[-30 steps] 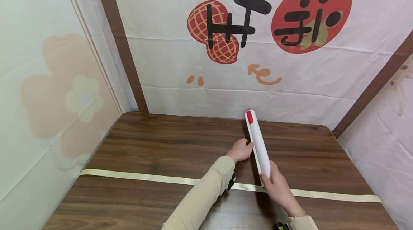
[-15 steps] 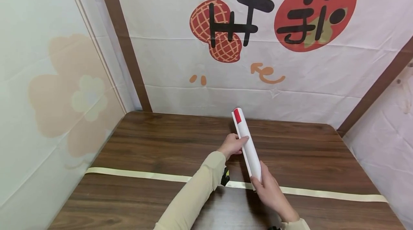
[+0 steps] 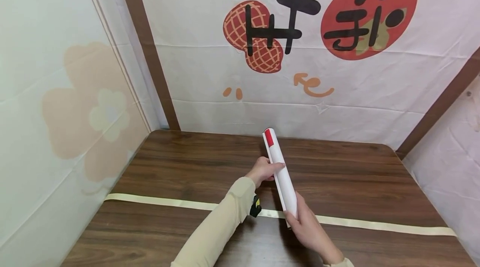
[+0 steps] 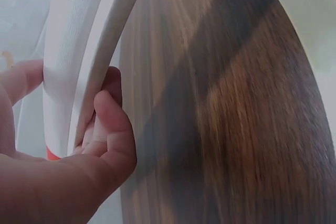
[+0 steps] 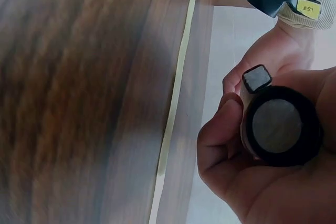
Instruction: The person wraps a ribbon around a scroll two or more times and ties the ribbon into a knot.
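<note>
Both hands hold a long white roll [image 3: 283,181] with a red patch near its far end. Along its left side runs a slim white bar [image 4: 100,61]. My left hand [image 3: 261,171] grips the roll around the middle, thumb over the top and fingers curled at the bar. My right hand [image 3: 307,225] wraps the near end from the right. In the right wrist view, the roll's near end [image 5: 277,126] is round and grey with a black rim, and the bar's end [image 5: 256,78] is small and square. The roll tilts over the table, its far end pointing at the back wall.
The dark wooden table [image 3: 187,150] has a pale tape strip [image 3: 161,200] running across it. A white printed cloth [image 3: 210,71] hangs behind the back edge, with further cloth walls at left and right. A black wrist device [image 3: 256,206] sits by the left cuff.
The roll and both hands have shifted left in the head view. My left hand has gone from touching the bar's side to gripping the roll with its thumb over the top.
</note>
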Available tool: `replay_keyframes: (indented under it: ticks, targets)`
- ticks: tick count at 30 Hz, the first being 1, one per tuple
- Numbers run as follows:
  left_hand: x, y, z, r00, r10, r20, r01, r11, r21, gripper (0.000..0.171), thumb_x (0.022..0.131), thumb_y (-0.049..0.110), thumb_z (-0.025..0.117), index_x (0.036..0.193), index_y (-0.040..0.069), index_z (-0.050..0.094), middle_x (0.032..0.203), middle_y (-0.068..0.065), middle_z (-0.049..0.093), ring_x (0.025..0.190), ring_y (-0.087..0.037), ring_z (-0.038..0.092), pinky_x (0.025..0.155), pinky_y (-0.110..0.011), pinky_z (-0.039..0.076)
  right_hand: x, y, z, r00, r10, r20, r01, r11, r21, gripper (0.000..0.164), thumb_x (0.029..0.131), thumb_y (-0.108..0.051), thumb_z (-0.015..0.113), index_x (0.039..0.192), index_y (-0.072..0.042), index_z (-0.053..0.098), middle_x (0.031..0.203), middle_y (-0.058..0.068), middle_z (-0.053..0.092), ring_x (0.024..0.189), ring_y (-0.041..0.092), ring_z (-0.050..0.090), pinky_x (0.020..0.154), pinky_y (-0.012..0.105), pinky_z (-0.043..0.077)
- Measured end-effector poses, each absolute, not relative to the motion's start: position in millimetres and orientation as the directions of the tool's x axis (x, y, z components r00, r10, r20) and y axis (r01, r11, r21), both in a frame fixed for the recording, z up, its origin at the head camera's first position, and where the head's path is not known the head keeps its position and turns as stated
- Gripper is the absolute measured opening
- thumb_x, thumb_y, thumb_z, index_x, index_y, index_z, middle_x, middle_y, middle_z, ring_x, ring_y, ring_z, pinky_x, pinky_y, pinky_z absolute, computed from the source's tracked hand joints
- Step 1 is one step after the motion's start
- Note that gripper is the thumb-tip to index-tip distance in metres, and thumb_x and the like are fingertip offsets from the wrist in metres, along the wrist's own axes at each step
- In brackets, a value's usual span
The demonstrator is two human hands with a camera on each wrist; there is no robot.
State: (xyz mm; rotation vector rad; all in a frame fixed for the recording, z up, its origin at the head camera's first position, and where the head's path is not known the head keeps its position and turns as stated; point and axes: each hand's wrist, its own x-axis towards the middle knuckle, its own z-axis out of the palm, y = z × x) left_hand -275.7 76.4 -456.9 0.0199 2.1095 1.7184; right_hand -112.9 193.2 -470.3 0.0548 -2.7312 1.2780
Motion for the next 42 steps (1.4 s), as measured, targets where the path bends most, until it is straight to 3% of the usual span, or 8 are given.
replay_keyframes:
  ticks: [4, 10, 17, 22, 34, 42]
  targets:
    - [-273, 68, -459, -0.910, 0.272, -0.314, -0.245, 0.259, 0.934, 0.038, 0.082, 0.025, 0.074, 0.102, -0.002, 0.057, 0.091, -0.009, 0.061, 0.073, -0.015, 0.058, 0.069, -0.029, 0.055, -111, 189, -470, -0.994, 0.018, 0.110, -0.073, 0.639, -0.765, 0.061, 0.087, -0.012, 0.065, 0.141, 0.001, 0.038, 0.115, 0.017, 0.061, 0.095, 0.022, 0.059, 0.077, 0.037, 0.050]
    - [-269, 57, -462, -0.904, 0.279, -0.325, -0.253, 0.266, 0.930, 0.039, 0.083, 0.024, 0.075, 0.105, -0.002, 0.057, 0.094, -0.010, 0.062, 0.076, -0.015, 0.058, 0.078, -0.035, 0.056, -109, 183, -472, -0.998, 0.021, 0.053, -0.028, 0.630, -0.776, 0.064, 0.083, -0.019, 0.072, 0.137, 0.000, 0.043, 0.107, 0.011, 0.064, 0.089, 0.016, 0.059, 0.073, 0.030, 0.048]
    - [-263, 48, -465, -0.910, 0.253, -0.329, -0.240, 0.325, 0.915, 0.033, 0.080, 0.022, 0.077, 0.097, -0.001, 0.061, 0.086, -0.008, 0.062, 0.066, -0.014, 0.057, 0.061, -0.024, 0.052, -106, 179, -473, -0.999, 0.008, 0.031, -0.019, 0.639, -0.769, 0.061, 0.080, -0.025, 0.075, 0.129, 0.000, 0.051, 0.102, 0.008, 0.064, 0.085, 0.013, 0.058, 0.071, 0.025, 0.047]
    - [-258, 44, -467, -0.911, 0.264, -0.316, -0.217, 0.344, 0.913, 0.027, 0.080, 0.021, 0.077, 0.091, -0.001, 0.064, 0.080, -0.006, 0.061, 0.063, -0.013, 0.056, 0.056, -0.023, 0.051, -103, 175, -474, -0.999, -0.018, 0.038, -0.041, 0.642, -0.766, 0.057, 0.078, -0.027, 0.077, 0.123, 0.001, 0.054, 0.098, 0.006, 0.063, 0.083, 0.011, 0.057, 0.071, 0.023, 0.047]
    - [-241, 36, -461, -0.893, 0.322, -0.313, -0.168, 0.406, 0.898, 0.025, 0.079, 0.019, 0.077, 0.084, -0.001, 0.064, 0.077, -0.007, 0.061, 0.063, -0.014, 0.059, 0.060, -0.030, 0.055, -98, 171, -474, -0.996, -0.086, -0.021, -0.035, 0.592, -0.805, 0.061, 0.082, -0.029, 0.074, 0.126, 0.006, 0.049, 0.088, 0.005, 0.065, 0.071, 0.001, 0.057, 0.063, 0.020, 0.046]
    - [-228, 34, -461, -0.886, 0.349, -0.304, -0.134, 0.436, 0.890, 0.027, 0.077, 0.018, 0.078, 0.082, -0.002, 0.060, 0.073, -0.007, 0.059, 0.057, -0.016, 0.059, 0.059, -0.033, 0.056, -97, 170, -474, -0.988, -0.145, -0.050, -0.046, 0.593, -0.804, 0.052, 0.082, -0.024, 0.073, 0.120, 0.004, 0.052, 0.093, 0.007, 0.068, 0.078, 0.008, 0.063, 0.065, 0.022, 0.049]
